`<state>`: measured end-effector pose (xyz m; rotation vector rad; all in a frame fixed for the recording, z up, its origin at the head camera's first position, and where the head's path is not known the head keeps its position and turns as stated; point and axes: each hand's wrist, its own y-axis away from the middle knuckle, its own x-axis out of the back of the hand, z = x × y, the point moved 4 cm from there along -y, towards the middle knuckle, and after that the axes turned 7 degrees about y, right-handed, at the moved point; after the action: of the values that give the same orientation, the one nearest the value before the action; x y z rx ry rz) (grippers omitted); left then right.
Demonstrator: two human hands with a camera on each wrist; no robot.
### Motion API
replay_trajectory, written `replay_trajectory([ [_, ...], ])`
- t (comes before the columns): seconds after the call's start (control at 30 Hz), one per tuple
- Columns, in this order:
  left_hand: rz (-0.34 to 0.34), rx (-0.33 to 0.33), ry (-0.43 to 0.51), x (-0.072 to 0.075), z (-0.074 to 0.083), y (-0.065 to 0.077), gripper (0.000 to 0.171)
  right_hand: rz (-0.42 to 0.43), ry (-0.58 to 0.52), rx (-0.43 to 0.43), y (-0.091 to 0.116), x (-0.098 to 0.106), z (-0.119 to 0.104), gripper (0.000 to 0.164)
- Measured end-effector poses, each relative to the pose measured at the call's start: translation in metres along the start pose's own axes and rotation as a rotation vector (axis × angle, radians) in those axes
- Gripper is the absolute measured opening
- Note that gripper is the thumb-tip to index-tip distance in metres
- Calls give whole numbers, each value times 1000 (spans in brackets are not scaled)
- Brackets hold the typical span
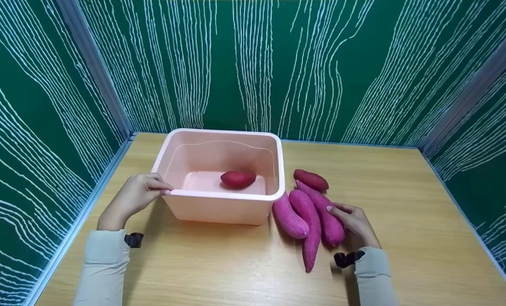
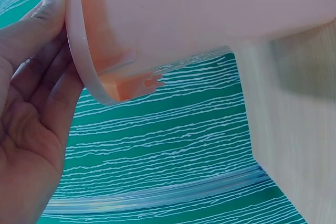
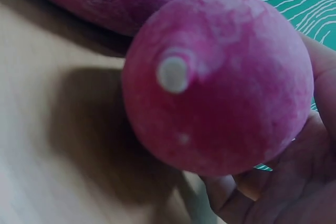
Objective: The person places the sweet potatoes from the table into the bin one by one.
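My left hand (image 1: 140, 193) pinches the near left corner of a pale pink plastic bin's (image 1: 219, 208) rim; the left wrist view shows the thumb on one side of that rim (image 2: 76, 30) and fingers on the other. One dark red sweet potato (image 1: 238, 179) lies inside on the bin's floor. My right hand (image 1: 357, 221) grips the rightmost long pink sweet potato (image 1: 327, 214), thumb on top. Its rounded end (image 3: 226, 87), with a pale stub, fills the right wrist view. Left of it lie two more pink sweet potatoes (image 1: 310, 229) (image 1: 290, 216), close together.
A second dark red sweet potato (image 1: 311, 180) lies at the far end of the pink ones. The wooden table (image 1: 219, 263) has green walls (image 1: 253, 63) with white wavy lines on its back and sides. Metal posts (image 1: 95, 63) stand at the corners.
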<state>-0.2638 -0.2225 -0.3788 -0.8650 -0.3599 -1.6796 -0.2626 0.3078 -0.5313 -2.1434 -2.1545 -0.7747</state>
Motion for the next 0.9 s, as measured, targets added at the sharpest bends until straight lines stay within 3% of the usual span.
replay_trajectory([
  [0.33, -15, 39, 16, 0, -1, -1, 16, -30, -25, -13, 0, 6, -4, 71],
  [0.53, -20, 50, 22, 0, -2, -1, 16, 0, 81, 7, 3, 12, -16, 72],
  [0.9, -8, 10, 5, 0, 0, -1, 15, -6, 124, 34, 4, 18, -41, 74],
])
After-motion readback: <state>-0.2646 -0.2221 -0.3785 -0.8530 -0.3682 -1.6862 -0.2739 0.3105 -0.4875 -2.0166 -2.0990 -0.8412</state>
